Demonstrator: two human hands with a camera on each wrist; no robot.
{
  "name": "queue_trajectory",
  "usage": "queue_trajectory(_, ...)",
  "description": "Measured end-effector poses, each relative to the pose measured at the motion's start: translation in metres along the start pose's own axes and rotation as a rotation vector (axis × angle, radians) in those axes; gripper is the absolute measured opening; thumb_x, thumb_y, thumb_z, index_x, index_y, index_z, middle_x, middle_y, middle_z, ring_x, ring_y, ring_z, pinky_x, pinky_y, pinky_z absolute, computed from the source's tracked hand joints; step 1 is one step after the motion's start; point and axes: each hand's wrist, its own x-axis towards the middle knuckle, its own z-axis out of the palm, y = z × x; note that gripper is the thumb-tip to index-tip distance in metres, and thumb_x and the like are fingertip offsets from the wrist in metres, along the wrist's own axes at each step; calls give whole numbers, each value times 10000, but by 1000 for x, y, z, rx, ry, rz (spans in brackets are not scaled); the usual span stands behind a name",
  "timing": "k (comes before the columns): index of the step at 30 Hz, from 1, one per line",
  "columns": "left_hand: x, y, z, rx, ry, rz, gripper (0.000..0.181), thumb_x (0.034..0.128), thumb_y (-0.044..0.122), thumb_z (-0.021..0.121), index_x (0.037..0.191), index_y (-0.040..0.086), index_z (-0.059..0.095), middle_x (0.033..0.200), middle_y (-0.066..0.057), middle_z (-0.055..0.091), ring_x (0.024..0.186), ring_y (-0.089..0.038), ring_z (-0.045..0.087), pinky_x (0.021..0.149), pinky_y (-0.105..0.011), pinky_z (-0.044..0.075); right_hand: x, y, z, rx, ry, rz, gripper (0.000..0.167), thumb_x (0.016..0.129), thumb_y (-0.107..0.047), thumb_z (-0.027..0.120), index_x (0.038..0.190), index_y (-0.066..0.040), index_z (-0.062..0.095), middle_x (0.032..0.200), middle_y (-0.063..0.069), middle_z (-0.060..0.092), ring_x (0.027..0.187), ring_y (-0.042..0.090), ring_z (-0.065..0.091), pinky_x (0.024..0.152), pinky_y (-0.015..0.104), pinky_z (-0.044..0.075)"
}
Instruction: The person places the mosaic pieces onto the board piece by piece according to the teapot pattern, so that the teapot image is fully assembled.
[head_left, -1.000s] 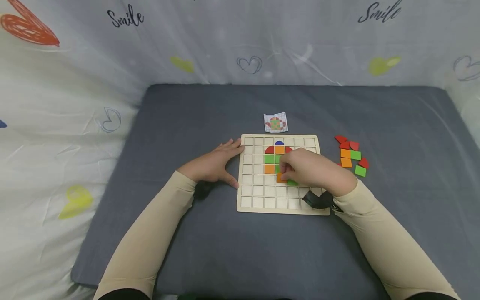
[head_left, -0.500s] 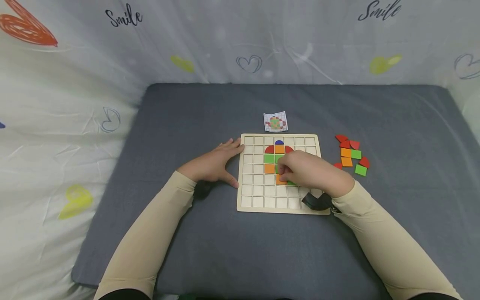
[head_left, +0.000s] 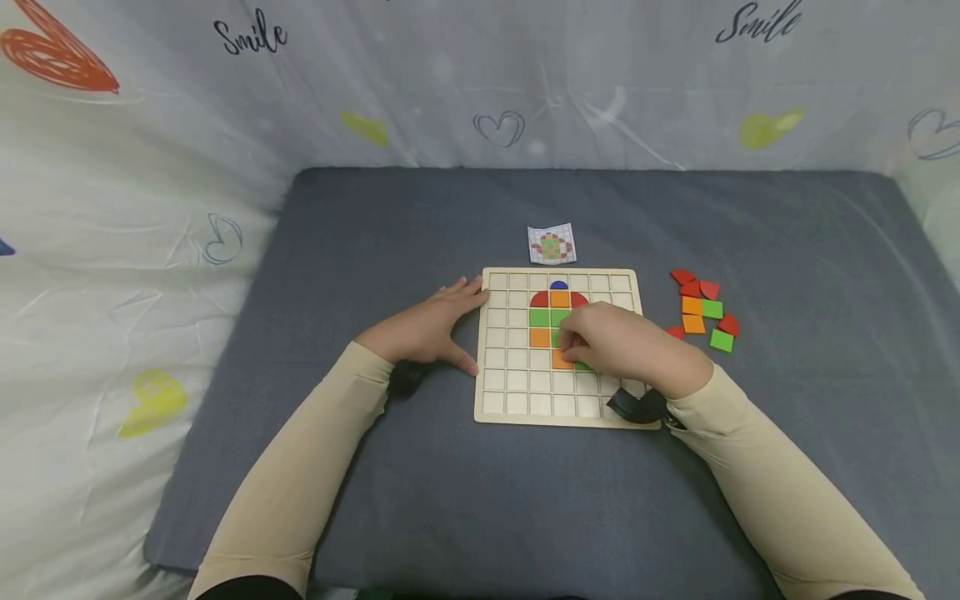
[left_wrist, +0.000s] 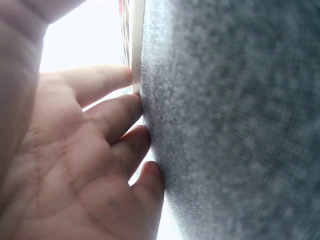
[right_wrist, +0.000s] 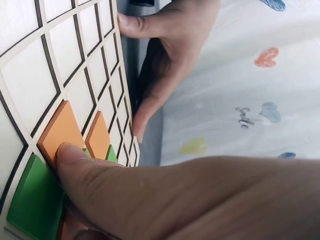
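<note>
The left hand lies open at the left side of the pale gridded board, its thumb and fingers spread and touching the edge. Over the board, the right hand rests its thumb on an orange tile — whether the fingers also pinch it, I cannot tell. That tile sits in a middle cell, just left of a green tile. A blue half-round lies in the far row. Beyond the board is a small patterned card; loose tiles — red, orange and green — lie to the right.
</note>
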Motion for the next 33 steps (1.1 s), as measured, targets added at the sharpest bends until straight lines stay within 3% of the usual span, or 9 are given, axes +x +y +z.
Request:
queue_trajectory(16, 2, 0, 1, 3, 2, -12, 1244, 732, 423, 961, 1694, 166, 216, 1773, -14, 28, 1635, -233, -40, 1325, -451, 57, -33, 32, -23, 39, 69, 121, 21, 941, -106, 767, 960, -99, 771, 863, -24, 695, 775, 161, 591, 696, 341, 510)
queue_trajectory(33, 2, -3, 1, -8, 6, 2, 1244, 736, 440, 948, 1695, 166, 205, 1771, -19, 16, 1634, -241, -47, 1325, -443, 34, -84, 89, -32, 5, 148, 246, 159, 939, -147, 806, 1056, -58, 745, 865, -29, 712, 772, 136, 613, 680, 341, 504)
